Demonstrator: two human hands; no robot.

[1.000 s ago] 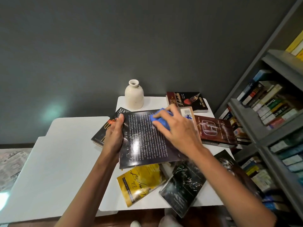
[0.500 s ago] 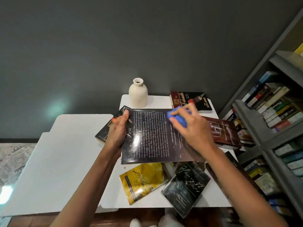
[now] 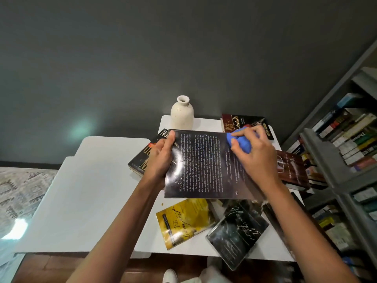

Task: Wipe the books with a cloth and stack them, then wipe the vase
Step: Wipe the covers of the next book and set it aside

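Left grip (image 3: 159, 160) holds the left edge of a dark glossy book (image 3: 204, 166), thumb on top of the cover and fingers curled under. The book is lifted over the desk (image 3: 91, 190), back cover up, covered in white blurb text too small to read.

Right grip (image 3: 257, 156) is curled round a bunched blue cloth (image 3: 241, 142) and presses it on the book's far right corner.

Cream vase (image 3: 182, 114) stands upright at the back of the desk, just beyond the held book's far edge; whether they touch, cannot tell.

Other books lie loose on the desk, unstacked:
- black and red book (image 3: 240, 122) at back right, gold script reads "Delectable", smaller lines unreadable
- black book (image 3: 142, 158) under the left grip, white letters "NO" visible, rest hidden
- brown book (image 3: 291, 170) at right, partly behind the right wrist, title blurred
- yellow book (image 3: 183, 223) near front, script starts "The", rest unclear
- black book with silver script (image 3: 236, 231) beside the yellow one, overhanging the front edge, script unreadable

Grey bookshelf (image 3: 326, 160) at right is packed with books, spines illegible. Patterned rug (image 3: 20, 190) at left on the floor.
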